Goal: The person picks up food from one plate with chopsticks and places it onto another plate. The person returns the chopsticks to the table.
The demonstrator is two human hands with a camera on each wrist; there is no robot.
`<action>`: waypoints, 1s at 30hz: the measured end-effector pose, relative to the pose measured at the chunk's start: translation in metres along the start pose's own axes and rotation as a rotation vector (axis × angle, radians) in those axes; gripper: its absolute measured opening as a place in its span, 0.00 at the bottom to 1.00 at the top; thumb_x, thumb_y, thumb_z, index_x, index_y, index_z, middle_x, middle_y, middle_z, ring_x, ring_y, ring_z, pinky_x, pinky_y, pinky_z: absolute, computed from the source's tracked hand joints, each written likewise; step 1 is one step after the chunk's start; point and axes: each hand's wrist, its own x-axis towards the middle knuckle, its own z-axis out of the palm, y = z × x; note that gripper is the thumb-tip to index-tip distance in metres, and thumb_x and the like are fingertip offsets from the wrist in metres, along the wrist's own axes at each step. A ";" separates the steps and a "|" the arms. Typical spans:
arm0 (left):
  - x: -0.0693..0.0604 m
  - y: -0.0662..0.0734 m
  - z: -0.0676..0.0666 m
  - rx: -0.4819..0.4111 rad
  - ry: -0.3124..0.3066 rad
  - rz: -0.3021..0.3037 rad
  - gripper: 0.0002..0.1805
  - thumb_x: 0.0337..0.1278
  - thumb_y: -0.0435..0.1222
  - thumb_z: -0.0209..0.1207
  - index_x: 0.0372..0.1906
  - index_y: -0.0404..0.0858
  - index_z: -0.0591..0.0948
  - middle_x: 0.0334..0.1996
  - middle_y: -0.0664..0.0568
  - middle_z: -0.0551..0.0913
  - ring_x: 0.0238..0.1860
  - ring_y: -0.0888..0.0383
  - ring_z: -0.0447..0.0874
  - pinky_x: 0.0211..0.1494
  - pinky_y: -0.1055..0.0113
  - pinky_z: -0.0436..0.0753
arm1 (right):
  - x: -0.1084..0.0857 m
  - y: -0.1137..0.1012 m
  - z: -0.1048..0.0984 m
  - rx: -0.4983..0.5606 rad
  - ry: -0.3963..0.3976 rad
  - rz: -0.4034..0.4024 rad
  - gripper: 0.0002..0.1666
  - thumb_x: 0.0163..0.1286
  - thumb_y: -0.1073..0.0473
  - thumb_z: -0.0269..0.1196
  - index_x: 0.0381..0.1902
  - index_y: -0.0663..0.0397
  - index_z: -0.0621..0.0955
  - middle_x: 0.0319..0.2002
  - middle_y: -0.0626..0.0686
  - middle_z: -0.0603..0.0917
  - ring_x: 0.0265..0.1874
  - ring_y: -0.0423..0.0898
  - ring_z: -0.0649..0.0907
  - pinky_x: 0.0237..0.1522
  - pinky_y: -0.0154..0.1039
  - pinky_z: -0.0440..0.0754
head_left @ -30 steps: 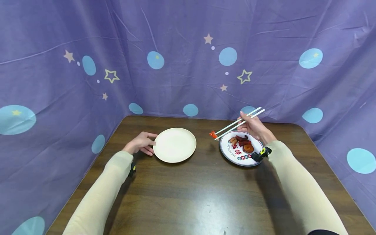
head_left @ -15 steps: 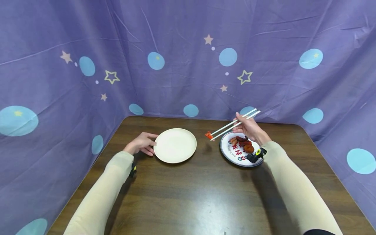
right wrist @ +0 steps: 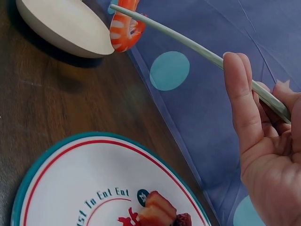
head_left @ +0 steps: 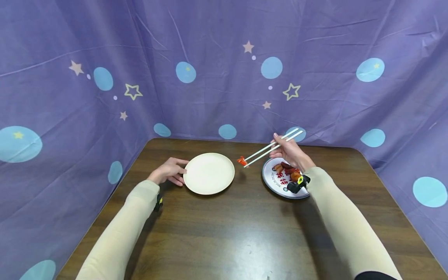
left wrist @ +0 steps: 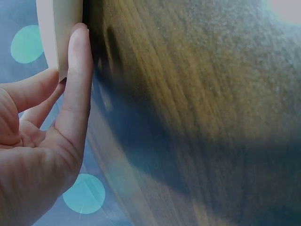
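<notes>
My left hand (head_left: 169, 171) holds the near-left rim of a cream plate (head_left: 209, 173) that lies on the table. In the left wrist view the thumb and fingers pinch the rim of this plate (left wrist: 67, 33). With my right hand (head_left: 293, 152) I grip a pair of pale chopsticks (right wrist: 188, 42). Their tips hold an orange-and-white shrimp (right wrist: 123, 35) in the air, just right of the cream plate. Beneath my right hand and wrist stands a white plate with a dark rim and red lettering (head_left: 270, 177), partly hidden. Several brown food pieces (head_left: 285, 168) lie on it.
The brown wooden table (head_left: 217, 225) reaches back to a purple cloth backdrop (head_left: 217, 93) with stars and blue dots, which also hangs at both sides. A small black device (head_left: 295, 186) is strapped at my right wrist, over the patterned plate.
My right hand has moved left with the chopsticks, bringing the shrimp from beside the patterned plate close to the cream plate's right edge. The left hand and both plates have stayed put.
</notes>
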 end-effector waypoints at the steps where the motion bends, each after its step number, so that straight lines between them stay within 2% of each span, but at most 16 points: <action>1: 0.000 0.000 0.000 0.001 0.001 0.000 0.34 0.74 0.24 0.55 0.81 0.32 0.63 0.35 0.34 0.87 0.25 0.50 0.90 0.34 0.54 0.95 | 0.001 0.001 0.001 -0.001 0.000 0.001 0.22 0.87 0.53 0.51 0.39 0.66 0.80 0.26 0.57 0.84 0.20 0.50 0.89 0.29 0.42 0.93; 12: 0.001 -0.003 0.000 -0.015 -0.001 0.007 0.35 0.73 0.24 0.56 0.81 0.31 0.62 0.36 0.34 0.86 0.25 0.50 0.90 0.34 0.54 0.95 | 0.004 0.009 0.012 0.003 0.005 0.002 0.21 0.87 0.53 0.51 0.38 0.64 0.80 0.26 0.57 0.83 0.19 0.50 0.88 0.27 0.42 0.93; 20: 0.001 -0.003 -0.001 -0.012 -0.003 0.014 0.35 0.73 0.24 0.56 0.81 0.30 0.62 0.35 0.35 0.86 0.25 0.50 0.90 0.34 0.55 0.95 | 0.005 0.013 0.017 -0.037 0.010 -0.002 0.22 0.87 0.52 0.51 0.35 0.60 0.81 0.25 0.54 0.83 0.20 0.48 0.88 0.28 0.40 0.93; 24: 0.001 -0.002 -0.001 -0.013 -0.007 0.009 0.35 0.73 0.24 0.56 0.81 0.31 0.62 0.36 0.35 0.86 0.25 0.50 0.89 0.34 0.55 0.95 | 0.007 0.016 0.021 -0.041 0.009 -0.009 0.22 0.87 0.53 0.51 0.38 0.64 0.80 0.25 0.54 0.84 0.20 0.48 0.88 0.29 0.41 0.93; 30: 0.002 -0.002 0.000 -0.018 -0.009 0.006 0.36 0.72 0.24 0.57 0.81 0.30 0.62 0.36 0.35 0.86 0.25 0.50 0.89 0.34 0.55 0.95 | 0.012 0.020 0.027 -0.027 0.008 -0.006 0.23 0.88 0.53 0.51 0.37 0.64 0.80 0.25 0.54 0.84 0.20 0.48 0.88 0.28 0.41 0.93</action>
